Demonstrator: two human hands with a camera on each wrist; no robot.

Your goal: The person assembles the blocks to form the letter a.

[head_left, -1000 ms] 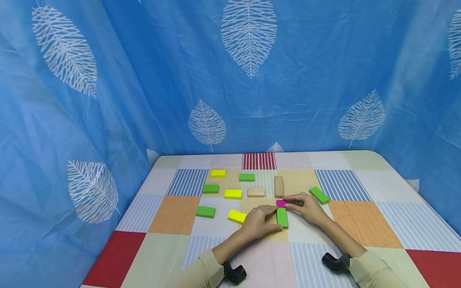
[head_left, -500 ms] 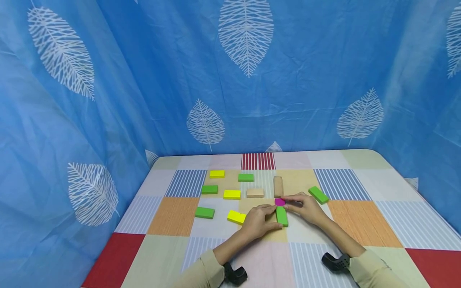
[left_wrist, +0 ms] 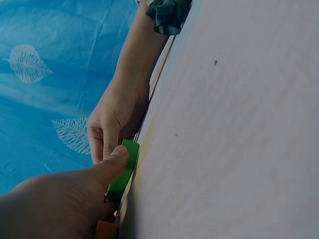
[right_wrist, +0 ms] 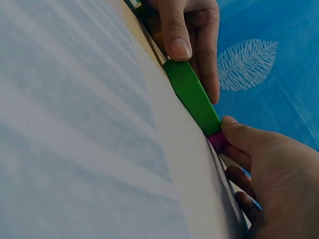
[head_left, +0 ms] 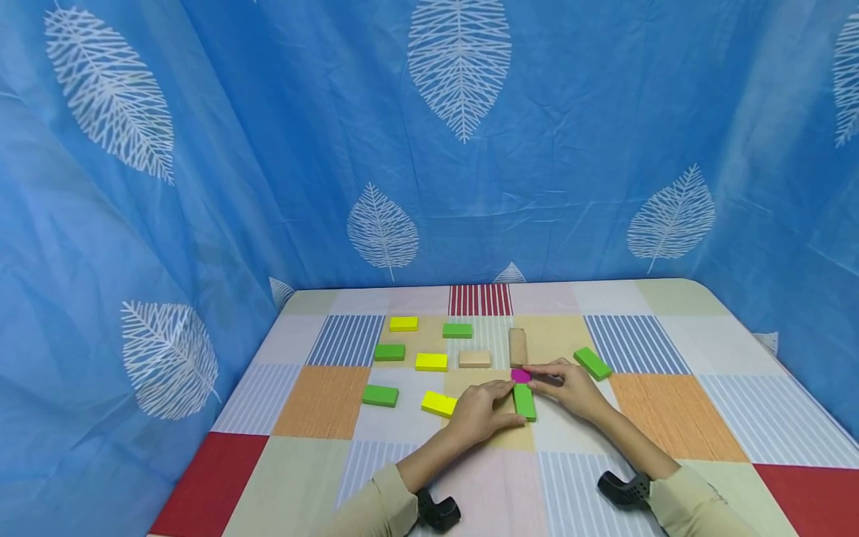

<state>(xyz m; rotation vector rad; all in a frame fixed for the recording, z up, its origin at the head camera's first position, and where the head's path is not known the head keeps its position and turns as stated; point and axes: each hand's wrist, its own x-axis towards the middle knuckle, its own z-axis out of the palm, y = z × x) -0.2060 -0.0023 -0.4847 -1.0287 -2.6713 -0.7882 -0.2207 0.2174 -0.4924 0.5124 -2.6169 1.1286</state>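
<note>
Beige sleeves [head_left: 694, 501], black wrist pieces [head_left: 439, 513]

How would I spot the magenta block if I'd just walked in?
On the patchwork tablecloth, look between the left hand and right hand. The magenta block touches the far end of a green block. No other visible block is magenta.

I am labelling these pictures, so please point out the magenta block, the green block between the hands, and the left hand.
Magenta block [head_left: 520, 376], head view: its top.
Green block between the hands [right_wrist: 192, 95], right wrist view: middle of its visible face.
Left hand [head_left: 476, 412], head view: its back.
</note>
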